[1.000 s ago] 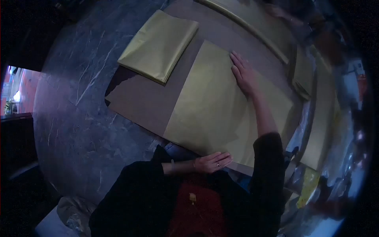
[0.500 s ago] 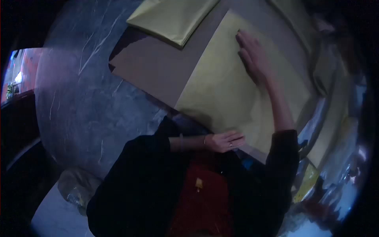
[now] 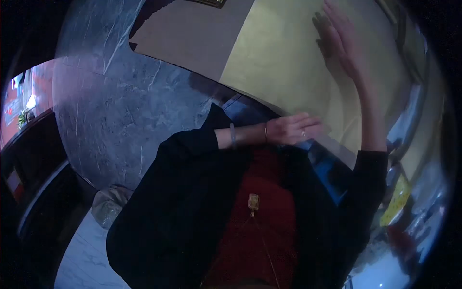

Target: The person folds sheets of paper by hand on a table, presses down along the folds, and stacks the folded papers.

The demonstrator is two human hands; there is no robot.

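Note:
A large pale-yellow sheet, paper or cloth, covers part of a flat brown board. My right hand is over the sheet's far part with fingers stretched out, its shadow beside it on the sheet. Whether it touches the surface I cannot tell. At the near edge, my left hand reaches across in front of my body, palm down, fingers straight and close together. It wears a ring and bracelets and grips nothing visible. The far end of the sheet is out of view.
More yellow material hangs or lies at the right. Beyond it are shiny clear wrapping and a yellow packet. Grey marbled flooring spreads at the left, with a dark bench-like edge and a grey bundle nearer me.
The view has tilted down, so the sheet, board and both hands appear higher and farther right. The folded yellow piece at the top is nearly out of view. Both hands remain outstretched.

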